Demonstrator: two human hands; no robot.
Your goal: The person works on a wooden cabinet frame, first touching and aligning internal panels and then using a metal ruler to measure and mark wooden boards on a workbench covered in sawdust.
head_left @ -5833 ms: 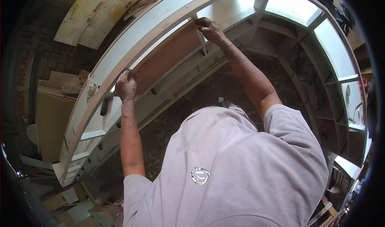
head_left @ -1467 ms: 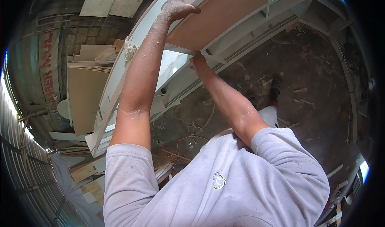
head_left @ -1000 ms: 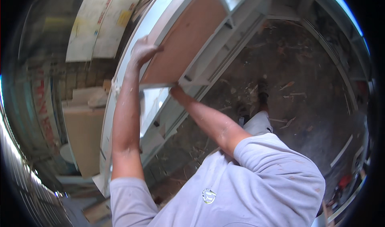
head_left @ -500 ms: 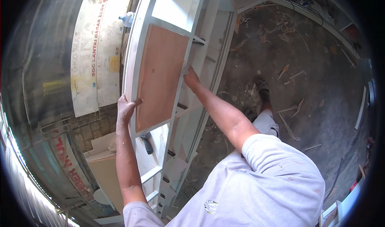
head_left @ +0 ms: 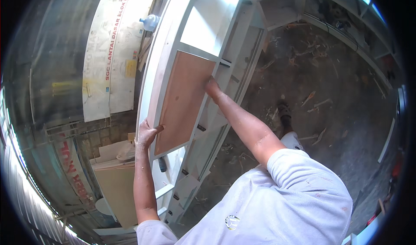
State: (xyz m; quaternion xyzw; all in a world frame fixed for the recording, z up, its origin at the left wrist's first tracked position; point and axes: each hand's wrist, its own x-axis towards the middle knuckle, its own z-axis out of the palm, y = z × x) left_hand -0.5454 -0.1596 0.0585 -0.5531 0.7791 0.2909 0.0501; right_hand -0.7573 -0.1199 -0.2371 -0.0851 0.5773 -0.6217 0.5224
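Observation:
A brown plywood panel [head_left: 184, 102] sits in a bay of a long white cabinet frame [head_left: 168, 78]. My left hand [head_left: 148, 133] is wrapped round the frame's left edge, its thumb reaching over onto the panel's lower left side. At the panel's upper right edge, my right hand [head_left: 211, 87] is closed and pressed against it. Its fingertips are hidden, so what they hold, if anything, cannot be made out. In the bay below the panel shows the dark handle of a tool [head_left: 162, 164], partly covered by the frame.
A clear plastic bottle [head_left: 150, 22] stands left of the frame, near a printed white board [head_left: 108, 58]. Tan sheets [head_left: 115, 188] lie at lower left. Wood offcuts [head_left: 308, 98] litter the dark floor on the right. More white framework [head_left: 279, 6] runs along the far side.
My right hand has moved from the frame rail onto the panel's edge, its fingers now curled. My left hand keeps its hold on the frame. The view has shifted, so everything sits lower.

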